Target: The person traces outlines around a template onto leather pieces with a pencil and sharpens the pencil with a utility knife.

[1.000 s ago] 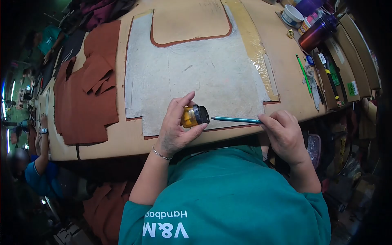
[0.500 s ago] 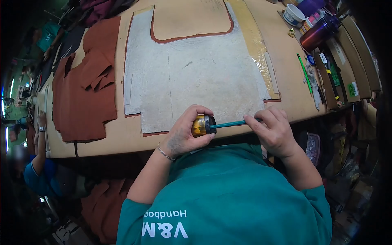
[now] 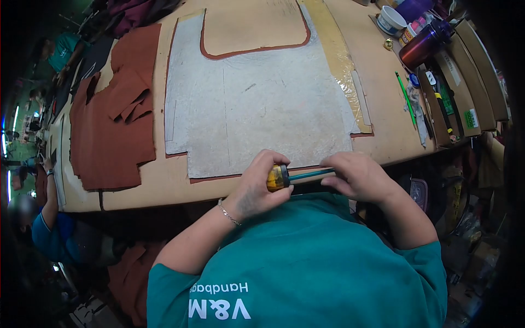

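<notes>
My left hand (image 3: pixel 256 185) is closed round a small pencil sharpener (image 3: pixel 275 177) with a translucent amber body and a black end. From that black end a teal pencil (image 3: pixel 310 174) points to the right. My right hand (image 3: pixel 358 177) pinches the pencil's far end, and its fingers hide the tip there. Both hands are just above the table's front edge. Beyond them lies a large grey-white pattern sheet (image 3: pixel 268 115) with a U-shaped cutout, on reddish-brown material that shows along its edges.
Reddish-brown cut pieces (image 3: pixel 117 142) lie at the left of the table (image 3: pixel 150 194). To the right are a green pencil (image 3: pixel 406 98), a purple-red flask (image 3: pixel 424 46), a white tub (image 3: pixel 391 21) and cardboard boxes (image 3: pixel 473 87). Another person (image 3: pixel 54 218) works at the far left.
My left hand and the sharpener have shifted slightly right and down. My right hand has turned over and slid nearer to it along the pencil, so less of the pencil shows.
</notes>
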`<action>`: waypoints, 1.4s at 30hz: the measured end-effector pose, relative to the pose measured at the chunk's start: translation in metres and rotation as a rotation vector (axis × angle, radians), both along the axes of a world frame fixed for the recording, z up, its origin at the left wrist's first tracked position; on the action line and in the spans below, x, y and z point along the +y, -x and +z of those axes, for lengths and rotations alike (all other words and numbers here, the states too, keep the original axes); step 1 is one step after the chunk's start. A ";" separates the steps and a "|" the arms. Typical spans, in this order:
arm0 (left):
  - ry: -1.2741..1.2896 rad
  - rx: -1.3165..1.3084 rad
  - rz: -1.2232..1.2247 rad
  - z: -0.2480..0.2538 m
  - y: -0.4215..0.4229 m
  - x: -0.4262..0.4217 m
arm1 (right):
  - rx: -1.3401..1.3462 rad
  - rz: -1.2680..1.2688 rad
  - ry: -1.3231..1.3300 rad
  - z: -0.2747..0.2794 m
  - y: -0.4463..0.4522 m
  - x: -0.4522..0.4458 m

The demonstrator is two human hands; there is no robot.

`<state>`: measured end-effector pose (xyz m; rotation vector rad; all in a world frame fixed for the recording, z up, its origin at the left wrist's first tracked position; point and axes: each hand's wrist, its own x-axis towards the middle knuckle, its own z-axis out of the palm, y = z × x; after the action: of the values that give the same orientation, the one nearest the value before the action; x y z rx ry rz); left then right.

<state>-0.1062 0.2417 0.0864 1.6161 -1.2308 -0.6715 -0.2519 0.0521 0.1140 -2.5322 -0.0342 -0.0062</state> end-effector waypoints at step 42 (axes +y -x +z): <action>0.244 -0.425 -0.095 0.006 0.004 -0.004 | 0.329 0.005 -0.376 0.002 -0.017 0.015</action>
<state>-0.1103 0.2374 0.0922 1.5449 -1.6355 -0.2230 -0.2349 0.0674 0.1157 -2.1287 0.0840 0.3712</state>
